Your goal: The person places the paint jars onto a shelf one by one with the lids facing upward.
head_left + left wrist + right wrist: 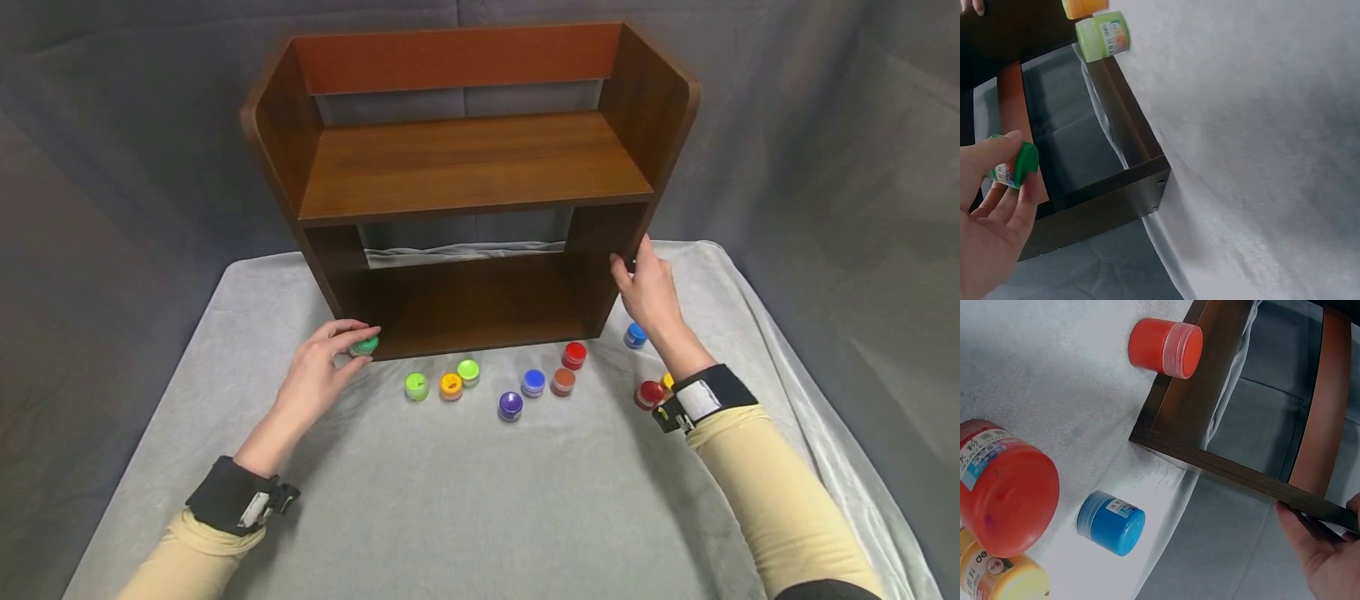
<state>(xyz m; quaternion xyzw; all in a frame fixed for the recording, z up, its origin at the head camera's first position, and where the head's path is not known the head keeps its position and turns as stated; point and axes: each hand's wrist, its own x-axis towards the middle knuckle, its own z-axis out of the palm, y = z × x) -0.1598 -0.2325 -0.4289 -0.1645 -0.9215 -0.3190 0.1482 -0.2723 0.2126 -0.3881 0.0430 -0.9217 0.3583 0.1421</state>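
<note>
Left grip [318, 365] pinches a green-lidded jar [365, 346], likely light, rigid, best held by its sides; right grip [651, 290] clasps a wooden shelf [480, 162].

From above and behind the left hand [318, 367] and right hand [651, 287], the scene is viewed forward and down by the head camera, far enough back for the whole shelf [480, 162] to be taken in. Each hand is also viewed from close by, at its own wrist, with the shelf shown aslant beyond it. The green jar [365, 345] in the left hand is shared by the head and left wrist views; the blue jar [635, 336] just on the near side of the right hand, by the head and right wrist views.
</note>
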